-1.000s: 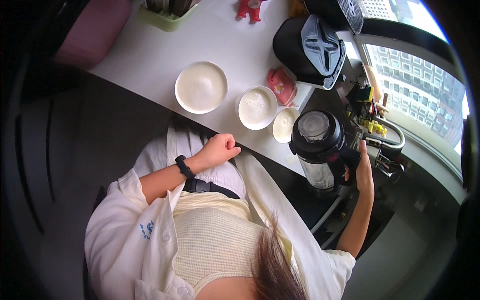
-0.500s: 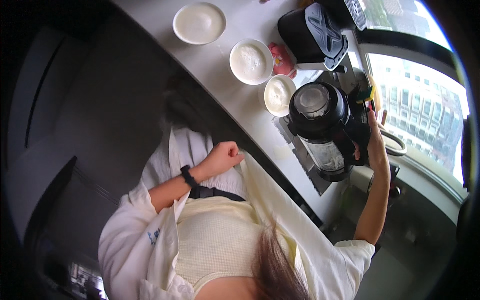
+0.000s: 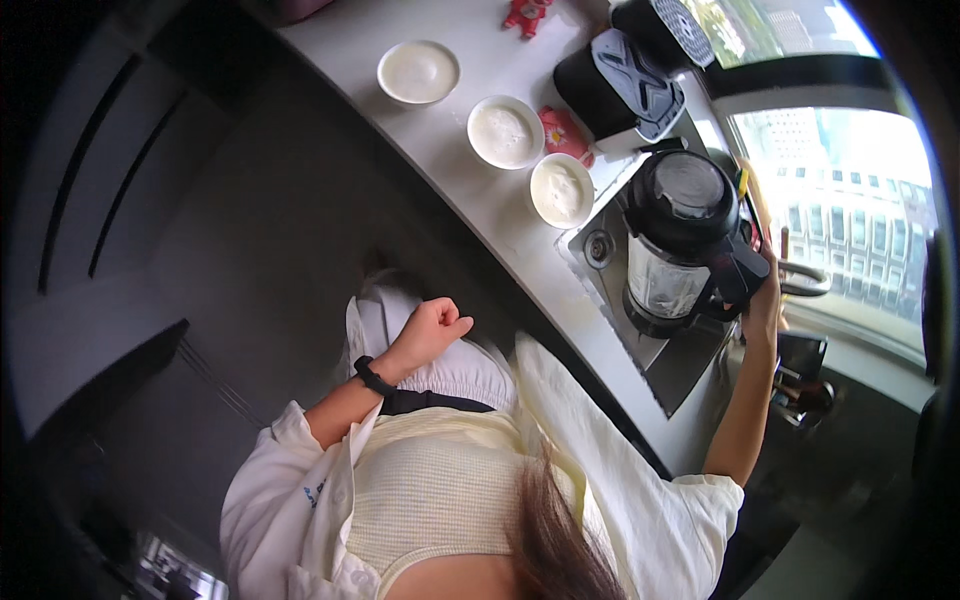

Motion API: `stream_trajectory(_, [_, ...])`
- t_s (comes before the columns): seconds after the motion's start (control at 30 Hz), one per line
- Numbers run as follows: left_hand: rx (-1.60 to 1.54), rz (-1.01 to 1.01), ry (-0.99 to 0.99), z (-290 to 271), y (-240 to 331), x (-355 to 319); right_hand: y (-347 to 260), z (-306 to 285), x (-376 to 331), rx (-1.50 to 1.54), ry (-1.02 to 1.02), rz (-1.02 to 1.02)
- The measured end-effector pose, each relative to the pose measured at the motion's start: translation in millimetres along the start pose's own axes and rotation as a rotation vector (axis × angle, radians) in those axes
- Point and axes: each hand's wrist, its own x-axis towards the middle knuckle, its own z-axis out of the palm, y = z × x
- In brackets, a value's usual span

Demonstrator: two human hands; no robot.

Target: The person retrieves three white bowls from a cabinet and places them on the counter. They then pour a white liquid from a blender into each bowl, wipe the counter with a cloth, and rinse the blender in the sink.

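My right hand (image 3: 765, 300) grips the black handle of a blender jug (image 3: 680, 240), a clear jar with a black lid, held over the steel sink (image 3: 660, 350). My left hand (image 3: 432, 330) is curled into a loose fist in front of my waist, holding nothing, with a black band on the wrist. Three white bowls of pale cream stand in a row on the white counter: one far left (image 3: 418, 72), one in the middle (image 3: 505, 132), one nearest the sink (image 3: 561, 190).
A black blender base (image 3: 615, 85) sits behind the bowls, with a pink flower-shaped thing (image 3: 563, 132) beside it and a small red figure (image 3: 527, 14) further back. A tap (image 3: 800, 278) and a bright window (image 3: 840, 220) lie to the right. Dark floor lies to the left.
The view has swung, so the counter and bowls slid up and right. My right hand keeps hold of the jug over the sink. My left fist stays at my waist.
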Motion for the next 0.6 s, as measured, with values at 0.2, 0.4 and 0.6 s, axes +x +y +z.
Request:
stream_trajectory(0.2, [0.119, 0.037, -0.038, -10, 4, 7, 56, -80, -27, 0.424, 0.281, -0.127])
stream_trajectory(0.4, [0.136, -0.059, -0.077, 22, 19, 16, 101, -134, -58, 0.524, 0.5, -0.055])
stream_trajectory(0.6, [0.057, -0.066, 0.028, 116, -7, 48, 170, -165, -43, 0.593, 0.522, -0.021])
